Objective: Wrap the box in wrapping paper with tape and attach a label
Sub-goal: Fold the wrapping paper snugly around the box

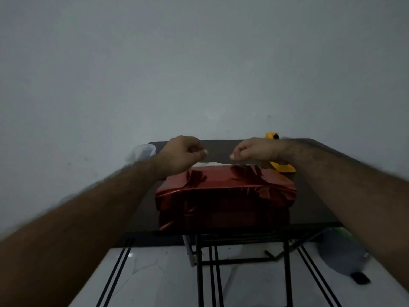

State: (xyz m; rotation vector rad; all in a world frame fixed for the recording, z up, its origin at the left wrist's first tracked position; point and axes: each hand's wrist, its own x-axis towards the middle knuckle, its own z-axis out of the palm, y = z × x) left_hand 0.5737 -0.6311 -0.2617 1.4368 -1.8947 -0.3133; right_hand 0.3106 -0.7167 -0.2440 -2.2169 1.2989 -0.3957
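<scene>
A box wrapped in shiny red paper (225,191) lies on a small dark table (314,196), reaching to its near edge. A white sliver (205,164) shows behind the box's far top edge. My left hand (181,154) hovers over the far left of the box, fingers curled and thumb against forefinger. My right hand (254,150) hovers over the far right in the same pinch. Both fingertips point at each other a short gap apart, as if holding a thin clear tape strip, which is too faint to make out in the dim light.
A yellow tool (283,167), partly hidden by my right wrist, lies behind the box, with another yellow part (272,136) above it. A clear plastic container (143,151) stands at the table's far left corner. A plastic bottle (340,253) lies on the white floor at right.
</scene>
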